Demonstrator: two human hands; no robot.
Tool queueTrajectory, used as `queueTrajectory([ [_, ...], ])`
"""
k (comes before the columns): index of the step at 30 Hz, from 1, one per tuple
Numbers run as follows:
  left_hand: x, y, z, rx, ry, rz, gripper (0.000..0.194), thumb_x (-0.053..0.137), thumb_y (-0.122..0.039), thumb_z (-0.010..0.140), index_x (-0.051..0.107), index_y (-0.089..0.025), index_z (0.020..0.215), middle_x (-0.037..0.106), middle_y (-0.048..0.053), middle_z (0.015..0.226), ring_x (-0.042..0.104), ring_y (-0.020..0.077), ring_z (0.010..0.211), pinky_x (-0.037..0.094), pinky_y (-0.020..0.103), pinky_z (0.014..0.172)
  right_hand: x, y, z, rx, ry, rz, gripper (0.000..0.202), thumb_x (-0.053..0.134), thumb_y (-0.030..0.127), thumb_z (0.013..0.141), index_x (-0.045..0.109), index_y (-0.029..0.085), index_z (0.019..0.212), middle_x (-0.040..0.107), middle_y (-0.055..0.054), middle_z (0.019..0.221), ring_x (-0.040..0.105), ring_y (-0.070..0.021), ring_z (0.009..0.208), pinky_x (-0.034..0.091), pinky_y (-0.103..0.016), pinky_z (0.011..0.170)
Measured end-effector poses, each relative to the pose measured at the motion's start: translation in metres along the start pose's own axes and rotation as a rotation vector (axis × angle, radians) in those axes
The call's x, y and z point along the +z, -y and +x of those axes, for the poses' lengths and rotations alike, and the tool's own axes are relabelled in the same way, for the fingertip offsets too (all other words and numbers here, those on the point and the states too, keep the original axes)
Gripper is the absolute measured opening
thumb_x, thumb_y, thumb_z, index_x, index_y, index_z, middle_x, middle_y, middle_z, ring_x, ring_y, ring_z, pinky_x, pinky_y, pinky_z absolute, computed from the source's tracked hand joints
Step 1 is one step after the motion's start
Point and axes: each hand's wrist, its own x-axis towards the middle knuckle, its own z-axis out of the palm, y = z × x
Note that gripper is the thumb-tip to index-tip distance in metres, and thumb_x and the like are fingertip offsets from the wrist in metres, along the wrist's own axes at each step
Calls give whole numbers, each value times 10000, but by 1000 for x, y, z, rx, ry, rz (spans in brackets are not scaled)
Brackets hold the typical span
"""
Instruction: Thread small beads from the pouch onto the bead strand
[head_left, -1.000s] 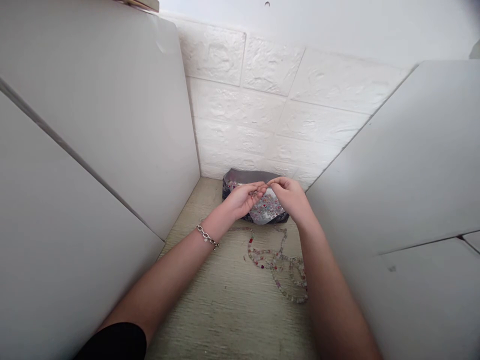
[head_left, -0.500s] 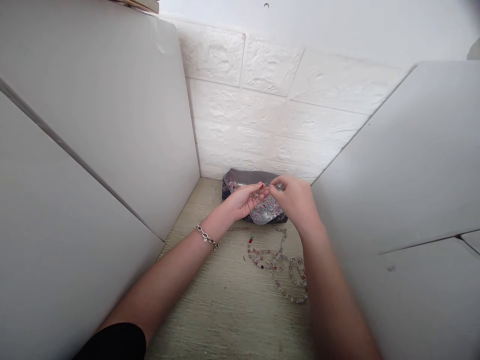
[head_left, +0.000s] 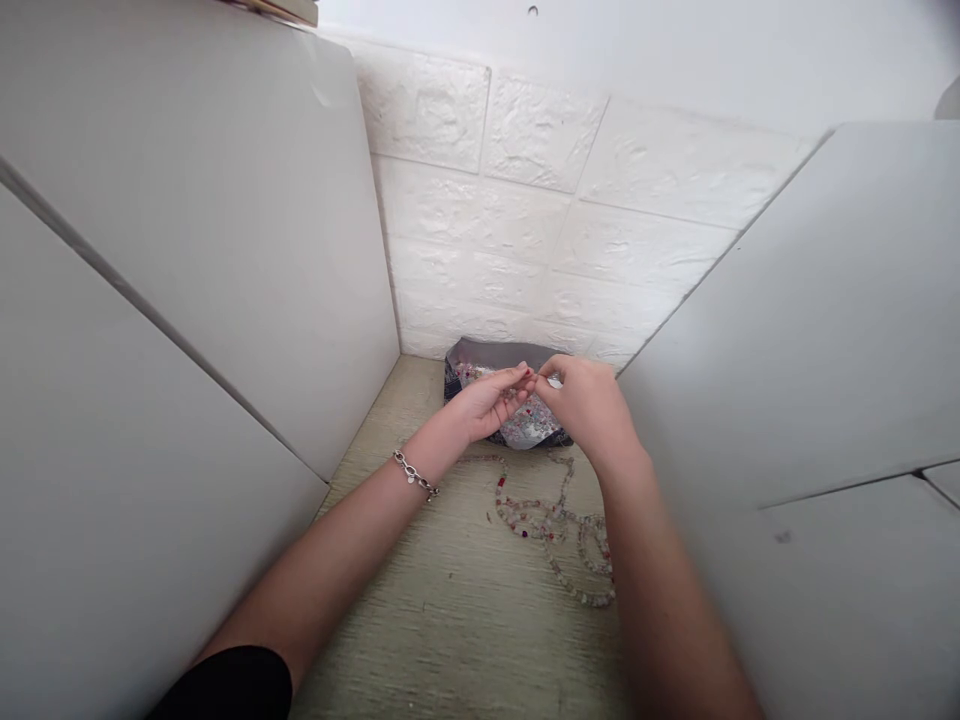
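An opened bag (head_left: 502, 353) of small mixed beads (head_left: 529, 425) lies against the wall. Over it, my left hand (head_left: 491, 400) is turned palm up, thumb and forefinger pinched by a tiny red bead (head_left: 529, 373). My right hand (head_left: 581, 400) meets those fingertips from the right, its thumb and forefinger pinched together; what they hold is too small to name. A long bead strand (head_left: 551, 520) lies in loops on the surface below the bag, partly hidden behind my right forearm.
Grey-white panels rise on the left (head_left: 225, 200) and right (head_left: 810, 350). A white brick-patterned wall (head_left: 540, 220) closes the far side. The pale green wood-grain surface (head_left: 450, 620) lies between the panels.
My right hand has moved slightly left, bringing its pinched fingertips against those of my left hand. My left hand has barely moved.
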Motion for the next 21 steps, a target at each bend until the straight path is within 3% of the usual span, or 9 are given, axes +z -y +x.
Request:
queueTrajectory([
  [12,2,-1,-1,-9,-47,-2,119,554,-98,749,612,-75,648,597,23,647,553,33,582,470,127,595,-2,3,-3,-15,10,-38,203,443,318,775,613,211,747,643,-34,800,556,-162,732,340,-250,603],
  [21,0,1,0,2,-9,39,118,552,-100,750,617,-79,653,601,23,660,561,40,601,472,136,611,0,3,-1,-20,17,-30,219,439,321,779,611,197,726,638,-50,760,545,-165,691,322,-252,573],
])
